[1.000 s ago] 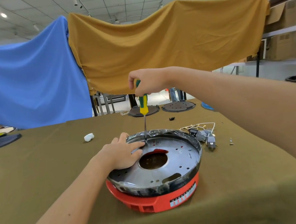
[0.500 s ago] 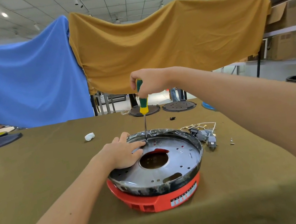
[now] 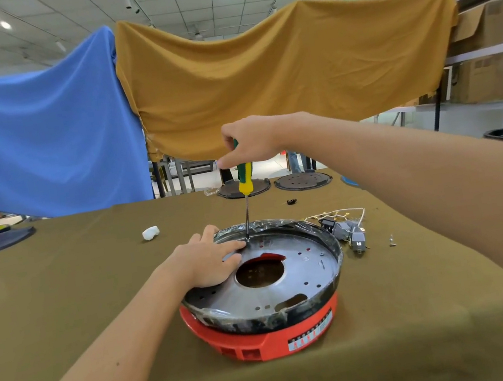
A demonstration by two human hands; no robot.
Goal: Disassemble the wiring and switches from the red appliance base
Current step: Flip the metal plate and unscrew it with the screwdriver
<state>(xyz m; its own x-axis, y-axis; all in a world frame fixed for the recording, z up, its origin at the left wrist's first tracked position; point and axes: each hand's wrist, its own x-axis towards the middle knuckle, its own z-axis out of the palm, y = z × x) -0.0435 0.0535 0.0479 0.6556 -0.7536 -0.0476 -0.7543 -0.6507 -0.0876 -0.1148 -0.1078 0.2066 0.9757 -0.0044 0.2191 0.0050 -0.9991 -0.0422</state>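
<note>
Gripping screwdriver (image 3: pixel 244 181) over red base (image 3: pixel 267 341)

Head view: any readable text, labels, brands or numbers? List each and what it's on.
None can be read.
Sticker on the red base: rows of red and dark marks, too small and blurred to read.
Screwdriver handle: no print visible.
Cardboard boxes on the shelves: no legible markings.

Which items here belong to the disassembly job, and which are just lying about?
In use: red appliance base, metal plate, screwdriver, removed wiring and switches, loose screw.
Lying about: white wad, dark round plates, small black piece.
</note>
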